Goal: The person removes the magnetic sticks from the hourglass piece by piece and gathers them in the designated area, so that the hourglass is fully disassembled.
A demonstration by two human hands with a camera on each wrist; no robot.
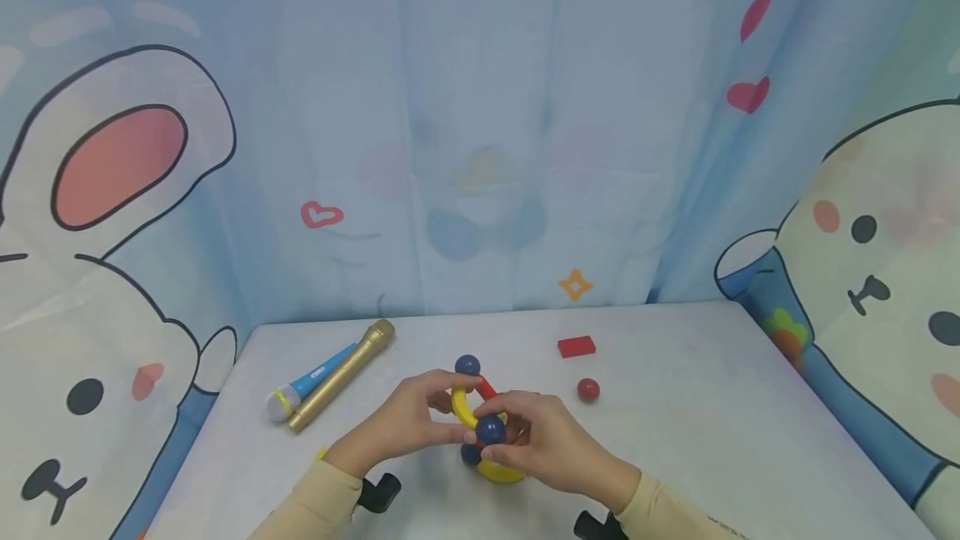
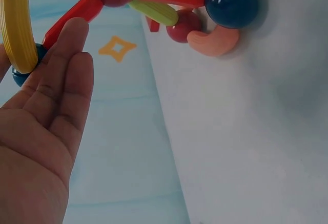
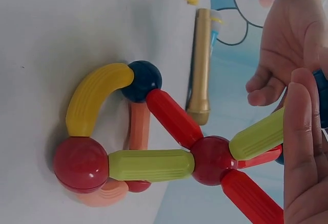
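Between my hands stands a toy structure of balls and rods. Red rods (image 3: 174, 116) and light green rods (image 3: 151, 165) meet at a central red ball (image 3: 212, 160). Its base has a lower yellow curved rod (image 3: 92, 98), a blue ball (image 3: 142, 81) and salmon curved pieces. My left hand (image 1: 408, 419) holds an upper yellow curved rod (image 2: 19, 29) from the left, fingers near the far blue ball (image 1: 467, 365). From the right, my right hand (image 1: 551, 438) pinches the near blue ball (image 1: 491, 430) between thumb and fingers. Both hands partly hide the structure in the head view.
A gold microphone (image 1: 341, 376) and a blue microphone (image 1: 311, 382) lie at the table's left. Back right are a red block (image 1: 577, 347) and a loose red ball (image 1: 588, 391). Behind the white table (image 1: 712, 423) hangs a printed blue curtain (image 1: 480, 107).
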